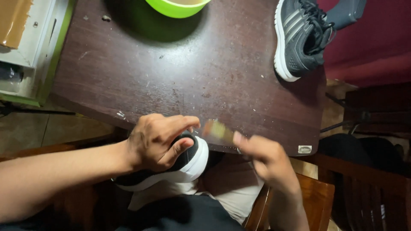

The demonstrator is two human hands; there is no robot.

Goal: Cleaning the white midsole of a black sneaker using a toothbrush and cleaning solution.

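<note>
Sneaker [188,164] sits gripped under left hand [156,141], brush [217,130] in right hand [263,156]

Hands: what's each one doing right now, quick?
Left hand: closed on the shoe.
Right hand: closed on a blurred brush.

Scuffed dark wooden table [192,77], mesh-cloth shoe [299,38]
</note>
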